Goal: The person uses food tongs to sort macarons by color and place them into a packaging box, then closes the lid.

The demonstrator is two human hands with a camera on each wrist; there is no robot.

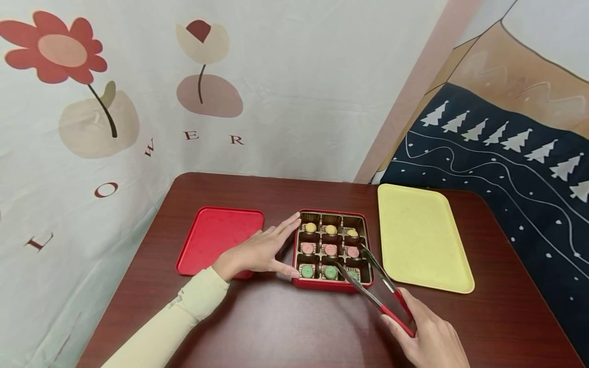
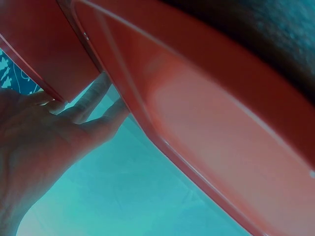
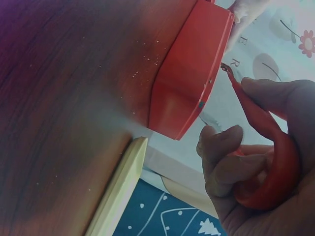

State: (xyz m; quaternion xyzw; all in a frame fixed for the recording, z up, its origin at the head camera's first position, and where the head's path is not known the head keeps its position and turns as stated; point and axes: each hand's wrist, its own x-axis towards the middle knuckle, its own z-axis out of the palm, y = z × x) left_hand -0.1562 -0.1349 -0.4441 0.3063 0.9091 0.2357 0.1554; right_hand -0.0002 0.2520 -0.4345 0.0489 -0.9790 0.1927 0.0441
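Note:
A red box (image 1: 329,286) with a divided brown insert sits mid-table. Its compartments hold round sweets in rows: yellow (image 1: 330,230) at the back, pink (image 1: 330,250) in the middle, green (image 1: 330,272) in front. My left hand (image 1: 257,251) rests against the box's left side, fingers stretched toward the back corner and thumb at the front corner. Red-handled metal tongs (image 1: 397,321) are gripped in my right hand (image 1: 432,332). Their arms stand apart over the right column, tips near the front-right green sweet and the right pink one.
A shallow red lid (image 1: 207,243) lies left of the box, partly behind my left hand and wrist. To the right is a yellow tray (image 1: 421,240), close beside the box. Printed fabric (image 1: 294,102) hangs behind the brown table (image 1: 271,327).

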